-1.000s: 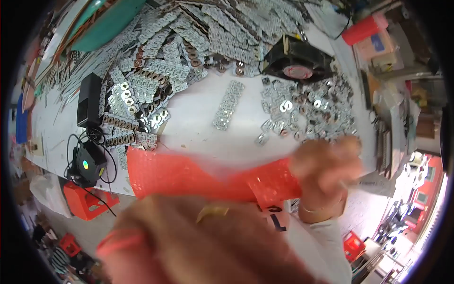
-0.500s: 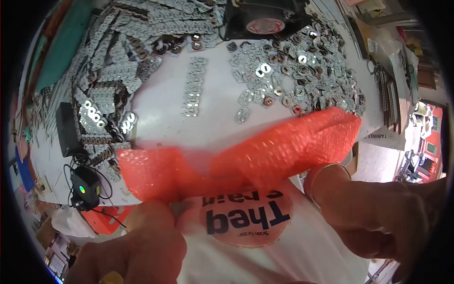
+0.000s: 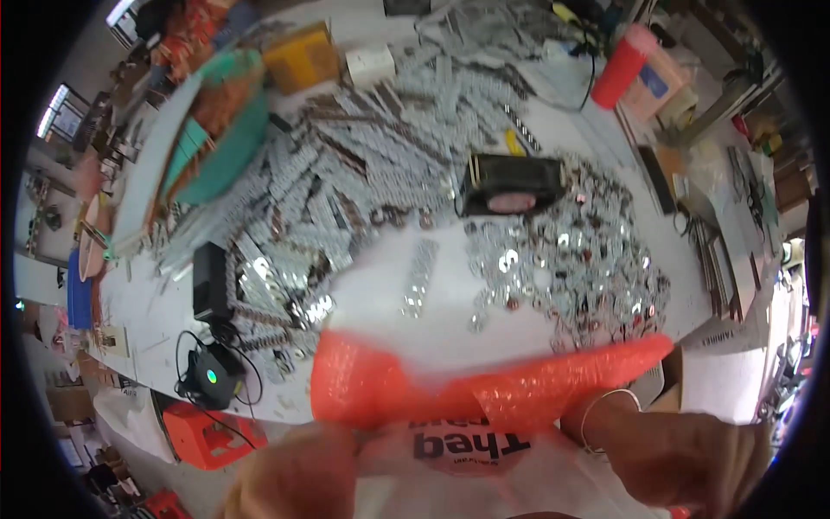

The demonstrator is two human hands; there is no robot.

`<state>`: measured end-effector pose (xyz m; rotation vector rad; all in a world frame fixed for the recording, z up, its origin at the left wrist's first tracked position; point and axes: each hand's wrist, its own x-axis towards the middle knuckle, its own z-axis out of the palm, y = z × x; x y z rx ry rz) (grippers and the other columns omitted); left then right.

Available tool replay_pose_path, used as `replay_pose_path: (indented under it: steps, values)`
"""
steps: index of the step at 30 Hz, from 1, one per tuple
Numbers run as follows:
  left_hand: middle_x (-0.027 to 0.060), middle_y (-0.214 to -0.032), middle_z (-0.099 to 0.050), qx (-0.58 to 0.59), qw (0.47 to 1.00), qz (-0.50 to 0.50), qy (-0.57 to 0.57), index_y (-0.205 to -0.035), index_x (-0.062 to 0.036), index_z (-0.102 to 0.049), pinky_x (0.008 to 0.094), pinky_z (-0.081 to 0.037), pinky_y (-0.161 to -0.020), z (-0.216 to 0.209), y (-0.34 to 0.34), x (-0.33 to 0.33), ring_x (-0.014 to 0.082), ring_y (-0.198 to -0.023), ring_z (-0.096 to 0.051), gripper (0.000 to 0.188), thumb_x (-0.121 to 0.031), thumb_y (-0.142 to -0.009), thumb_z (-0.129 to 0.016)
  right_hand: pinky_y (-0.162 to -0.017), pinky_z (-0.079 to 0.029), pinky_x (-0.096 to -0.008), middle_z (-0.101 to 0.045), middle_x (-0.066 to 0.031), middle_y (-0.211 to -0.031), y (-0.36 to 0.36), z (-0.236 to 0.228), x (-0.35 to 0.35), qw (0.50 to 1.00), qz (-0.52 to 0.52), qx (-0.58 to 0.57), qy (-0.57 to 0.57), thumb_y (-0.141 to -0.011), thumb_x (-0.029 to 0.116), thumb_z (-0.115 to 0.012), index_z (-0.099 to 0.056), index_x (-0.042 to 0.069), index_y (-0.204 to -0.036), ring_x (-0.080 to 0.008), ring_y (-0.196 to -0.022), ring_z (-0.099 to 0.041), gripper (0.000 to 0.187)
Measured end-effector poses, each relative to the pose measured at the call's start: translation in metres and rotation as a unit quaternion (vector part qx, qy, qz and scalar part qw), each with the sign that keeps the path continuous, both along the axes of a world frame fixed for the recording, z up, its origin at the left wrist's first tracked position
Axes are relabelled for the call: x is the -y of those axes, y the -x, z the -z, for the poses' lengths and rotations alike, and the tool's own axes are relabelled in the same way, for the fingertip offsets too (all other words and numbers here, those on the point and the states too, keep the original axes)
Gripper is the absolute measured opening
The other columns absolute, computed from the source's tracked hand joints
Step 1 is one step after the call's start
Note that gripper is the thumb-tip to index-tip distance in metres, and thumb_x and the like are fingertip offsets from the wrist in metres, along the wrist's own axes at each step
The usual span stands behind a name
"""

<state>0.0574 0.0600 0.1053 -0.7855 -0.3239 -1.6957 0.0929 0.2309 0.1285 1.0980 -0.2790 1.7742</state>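
I hold a stretch of orange-red bubble wrap (image 3: 484, 389) spread wide close under the camera. My left hand (image 3: 298, 471) grips its lower left edge; the hand is blurred. My right hand (image 3: 683, 454), with a thin bangle at the wrist, grips the right end. Behind the wrap lies a white table (image 3: 432, 320) with a single strip of small metal parts (image 3: 420, 277) in the middle. A loose heap of shiny metal pieces (image 3: 571, 259) lies to the right of the strip.
Rows of stacked metal strips (image 3: 346, 182) cover the table's far left. A black fan (image 3: 510, 184) sits at the centre back, a red cylinder (image 3: 621, 65) at the far right, a teal basin (image 3: 220, 138) at the left, a black adapter (image 3: 210, 281) and a small black device (image 3: 210, 378) near the left edge.
The view has tilted up so more of the table's far side shows. The bubble wrap stays stretched between both hands, its right end now lower and further right.
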Motion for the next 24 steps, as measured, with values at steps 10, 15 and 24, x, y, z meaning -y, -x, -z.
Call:
replay_pose_path:
  steps: [10,15,24]
  values:
    - [0.0112,-0.090,-0.061,0.446,0.615,-0.107,0.641,-0.101,-0.0053,-0.059,0.0337,-0.050,-0.065,0.134,0.049,0.002,0.0254,-0.075,-0.060,0.030,-0.009,-0.074,-0.070,-0.048,-0.051,-0.0283,-0.049,-0.0135,-0.095,0.039,0.108,0.008,0.768,0.058,0.474,-0.427,-0.098,0.024,-0.039,-0.046,0.002,-0.090,-0.0191,-0.060,-0.059,0.024]
    - [0.0092,-0.087,-0.058,0.432,0.509,-0.170,0.725,-0.102,-0.0056,-0.059,0.0373,-0.050,-0.065,0.138,0.049,0.006,0.0275,-0.078,-0.059,0.035,-0.014,-0.070,-0.072,-0.053,-0.053,-0.0266,-0.051,-0.0139,-0.098,0.049,0.154,0.015,0.687,-0.032,0.513,-0.515,-0.099,0.022,-0.038,-0.047,0.001,-0.093,-0.0180,-0.067,-0.062,0.024]
    - [0.0125,-0.093,-0.055,0.496,0.426,-0.180,0.735,-0.106,-0.0049,-0.055,0.0405,-0.049,-0.068,0.143,0.043,0.014,0.0320,-0.082,-0.058,0.044,-0.021,-0.069,-0.074,-0.056,-0.054,-0.0269,-0.053,-0.0122,-0.097,0.051,0.179,0.009,0.531,-0.033,0.537,-0.654,-0.097,0.016,-0.043,-0.052,-0.003,-0.093,-0.0184,-0.073,-0.064,0.022]
